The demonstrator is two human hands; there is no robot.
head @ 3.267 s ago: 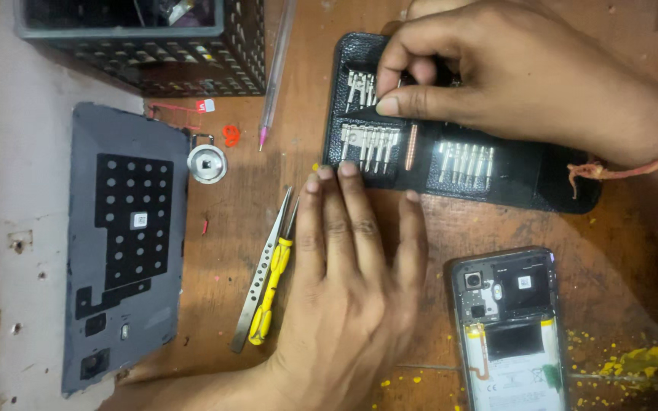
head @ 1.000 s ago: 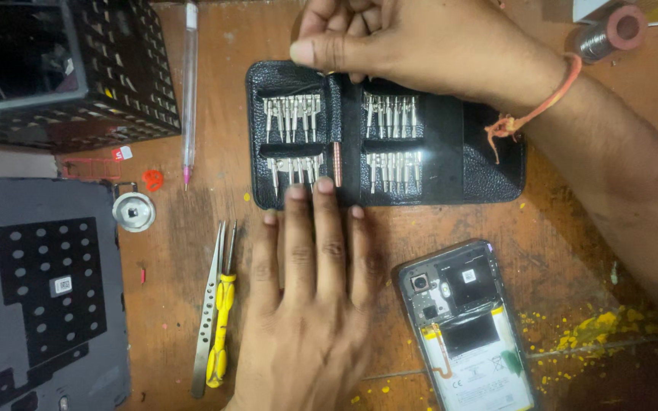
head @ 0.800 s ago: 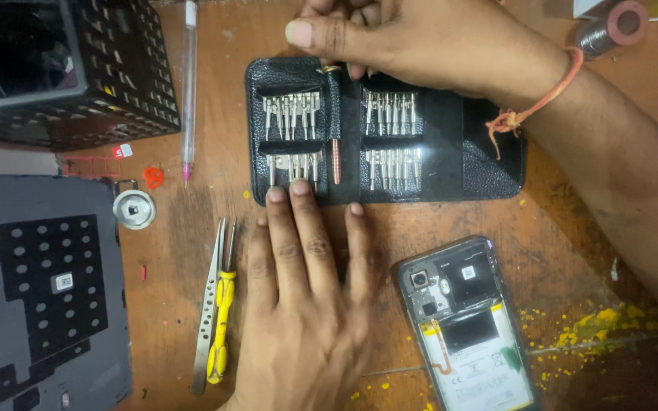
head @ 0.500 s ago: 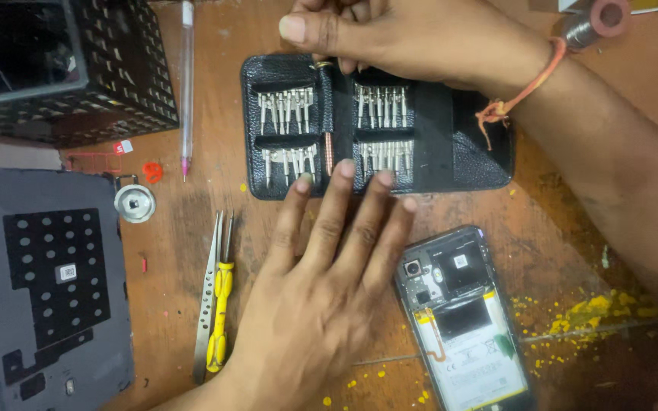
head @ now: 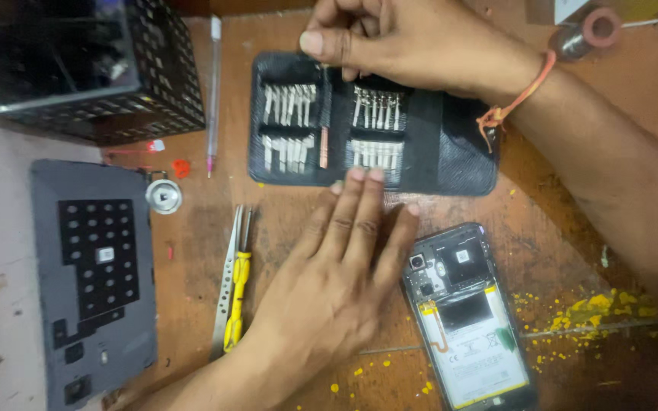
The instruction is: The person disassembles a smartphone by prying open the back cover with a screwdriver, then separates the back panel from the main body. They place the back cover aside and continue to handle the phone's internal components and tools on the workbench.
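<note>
Landmark: black screwdriver-bit case (head: 436,152), lying open and flat on the wooden table (head: 557,251).

Nearest the camera, below the case's right half: opened smartphone (head: 467,316), back cover off, battery and circuit board exposed. Yellow specks on the table to its right.

Left hand (head: 329,281) lies palm-down just below the case, between the phone and the tools. Fingers straight, close together, holding nothing; middle fingertips touch the case's lower edge.

Below and left of the case: metal tweezers (head: 225,301) and a small yellow-handled screwdriver (head: 236,293), lying side by side. Further left, well apart from the case: dark grey back panel (head: 93,278), flat on the table. A small round metal part (head: 164,195) sits between the panel and the case.

Inside the case: rows of silver bits (head: 375,110) in two blocks, one copper-coloured bit (head: 324,148) between them.

Right hand (head: 413,42) sits over the case's top edge, fingers curled in narrowly, tips at the upper bit row. Cannot tell whether a bit is gripped. Red thread on the wrist.

Left of the case: pen (head: 212,91). Further left: black perforated basket (head: 78,65).
</note>
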